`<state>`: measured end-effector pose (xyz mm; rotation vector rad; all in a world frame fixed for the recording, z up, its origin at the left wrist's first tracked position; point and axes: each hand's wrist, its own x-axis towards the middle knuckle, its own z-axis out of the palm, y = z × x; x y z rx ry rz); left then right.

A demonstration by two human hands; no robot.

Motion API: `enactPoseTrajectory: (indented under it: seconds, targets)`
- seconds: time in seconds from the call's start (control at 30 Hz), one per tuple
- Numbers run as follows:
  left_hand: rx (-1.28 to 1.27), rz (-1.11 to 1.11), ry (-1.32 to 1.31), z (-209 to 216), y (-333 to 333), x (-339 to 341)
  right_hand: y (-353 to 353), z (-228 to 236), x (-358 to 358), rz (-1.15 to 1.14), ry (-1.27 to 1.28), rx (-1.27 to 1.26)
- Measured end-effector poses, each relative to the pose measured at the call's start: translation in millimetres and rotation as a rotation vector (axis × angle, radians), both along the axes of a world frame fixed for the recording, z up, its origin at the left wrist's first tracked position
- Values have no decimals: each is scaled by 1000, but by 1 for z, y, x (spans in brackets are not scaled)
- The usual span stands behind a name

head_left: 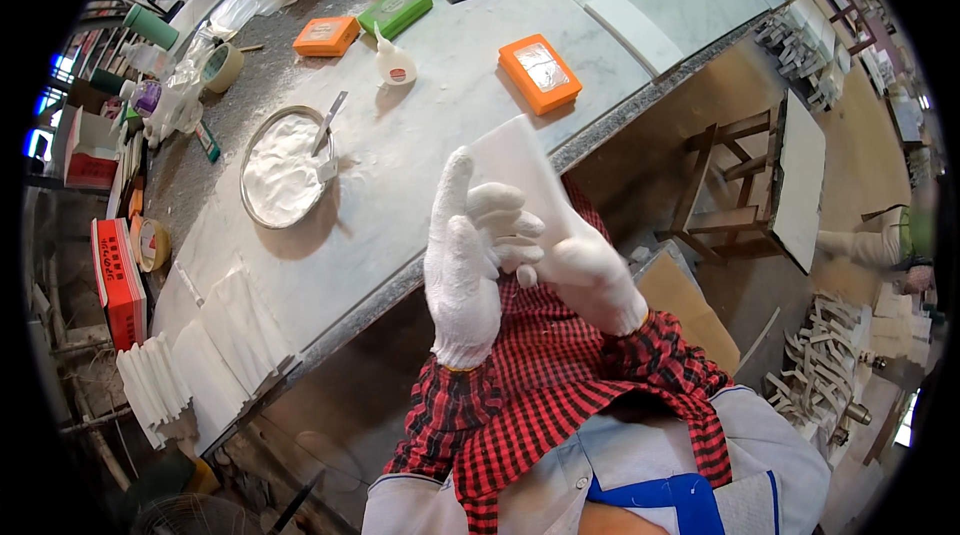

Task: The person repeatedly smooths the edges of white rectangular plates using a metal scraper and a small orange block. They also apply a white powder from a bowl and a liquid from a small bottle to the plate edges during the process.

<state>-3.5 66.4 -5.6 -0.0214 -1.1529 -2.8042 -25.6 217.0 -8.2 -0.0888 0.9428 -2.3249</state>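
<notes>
Both hands wear white knitted gloves. My right hand grips a thin white slab by its near side, holding it tilted in front of the table's edge. Beside the slab is my left hand, its fingers apart and the index finger pointing up. Nothing shows in the left hand, and I cannot tell whether its fingertips touch the slab. On the table to the left stands a round bowl of white powder with a metal scraper in it. A white squeeze bottle stands farther back.
Orange boxes and a green box lie on the marble-topped table. Folded white cloths rest at its near left. A roll of tape is at the far left. A wooden stool stands on the right.
</notes>
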Motion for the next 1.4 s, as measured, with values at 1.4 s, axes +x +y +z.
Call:
enactPoseTrajectory:
  seconds: [1.4]
  targets:
    - [22, 62, -294, -34, -43, 18, -15, -17, -24, 138, 271, 959]
